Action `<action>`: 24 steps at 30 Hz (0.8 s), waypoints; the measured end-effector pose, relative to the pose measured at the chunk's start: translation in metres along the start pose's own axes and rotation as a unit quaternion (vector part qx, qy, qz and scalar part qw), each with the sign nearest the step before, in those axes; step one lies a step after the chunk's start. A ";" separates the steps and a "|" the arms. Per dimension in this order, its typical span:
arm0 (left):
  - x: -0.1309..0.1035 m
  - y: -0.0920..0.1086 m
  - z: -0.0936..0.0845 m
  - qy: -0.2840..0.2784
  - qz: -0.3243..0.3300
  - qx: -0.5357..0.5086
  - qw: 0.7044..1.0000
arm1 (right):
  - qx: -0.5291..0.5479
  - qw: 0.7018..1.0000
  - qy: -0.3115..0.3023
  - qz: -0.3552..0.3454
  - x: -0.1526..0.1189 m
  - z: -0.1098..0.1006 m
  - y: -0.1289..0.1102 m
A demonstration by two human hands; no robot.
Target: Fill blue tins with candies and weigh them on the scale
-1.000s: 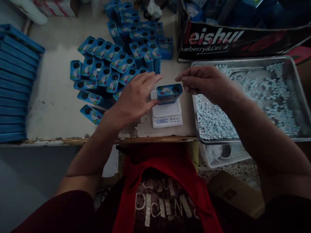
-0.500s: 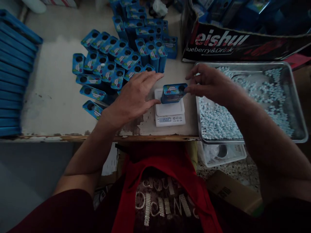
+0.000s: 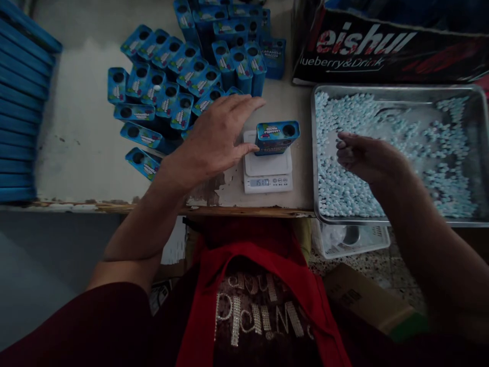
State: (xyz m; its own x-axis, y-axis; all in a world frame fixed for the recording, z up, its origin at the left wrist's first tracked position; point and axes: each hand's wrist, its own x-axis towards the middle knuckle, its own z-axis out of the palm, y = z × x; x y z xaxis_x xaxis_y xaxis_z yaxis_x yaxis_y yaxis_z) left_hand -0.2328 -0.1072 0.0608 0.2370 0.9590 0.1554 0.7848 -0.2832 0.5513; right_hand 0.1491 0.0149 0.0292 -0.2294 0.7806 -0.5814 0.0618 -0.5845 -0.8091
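Note:
A blue tin with a dark round opening on top stands on the white digital scale. My left hand is just left of the tin, thumb and fingers apart, holding nothing. Over the left half of the metal tray, which holds many small pale blue candies, is my right hand. Its fingers are closed together, and what they hold, if anything, cannot be made out.
Several blue tins stand grouped behind and left of my left hand. More blue packs are stacked at the far left. A black printed carton sits behind the tray. The table's worn front edge runs below.
My right hand has moved right, from beside the tin to over the candies, and its fingers have closed. The scale reading has changed. The view has shifted slightly.

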 end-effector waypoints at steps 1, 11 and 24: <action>0.002 0.002 0.001 -0.001 -0.002 -0.004 1.000 | -0.022 0.999 -0.007 -0.033 -0.005 0.009 -0.002; 0.008 0.020 0.007 -0.012 0.017 0.076 0.997 | -0.312 0.886 -0.130 -0.317 -0.028 0.110 -0.045; 0.002 0.010 0.001 -0.012 0.002 0.038 0.999 | -0.143 0.971 -0.055 -0.182 -0.006 0.095 -0.055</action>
State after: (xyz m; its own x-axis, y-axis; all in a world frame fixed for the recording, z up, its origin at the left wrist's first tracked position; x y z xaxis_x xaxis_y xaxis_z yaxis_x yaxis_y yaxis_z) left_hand -0.2238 -0.1085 0.0655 0.2535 0.9575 0.1375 0.8251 -0.2882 0.4860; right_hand 0.0545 0.0207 0.0852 -0.3888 0.8859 -0.2530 0.2215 -0.1767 -0.9590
